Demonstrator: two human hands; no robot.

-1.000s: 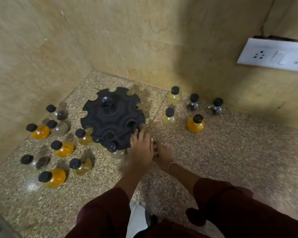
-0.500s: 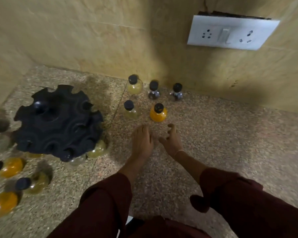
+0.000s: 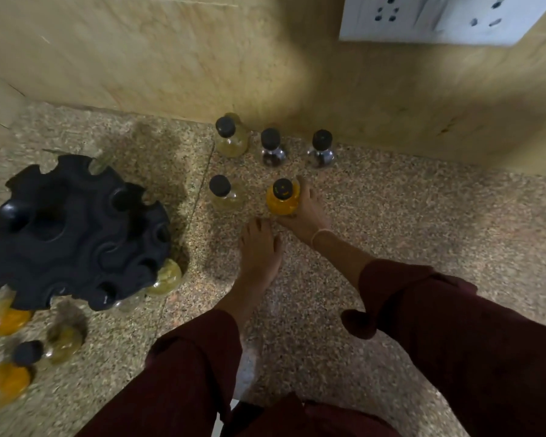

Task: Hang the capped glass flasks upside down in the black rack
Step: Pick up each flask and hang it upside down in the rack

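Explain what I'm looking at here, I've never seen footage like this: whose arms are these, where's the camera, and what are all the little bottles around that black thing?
There is no machine here. A person wears one camera on the head, looking down at their own two bare hands, in dark red sleeves. The right hand is wrapped around an orange flask with a black cap, which stands on the speckled stone counter. The left hand rests flat beside it, holding nothing. Four more capped flasks stand near the wall: two pale yellow ones and two dark ones. On the left sits the black rack, a round disc with notches in its rim; a couple of flasks already hang beneath its near edge. More flasks lie blurred at bottom left. A white socket plate is on the wall.
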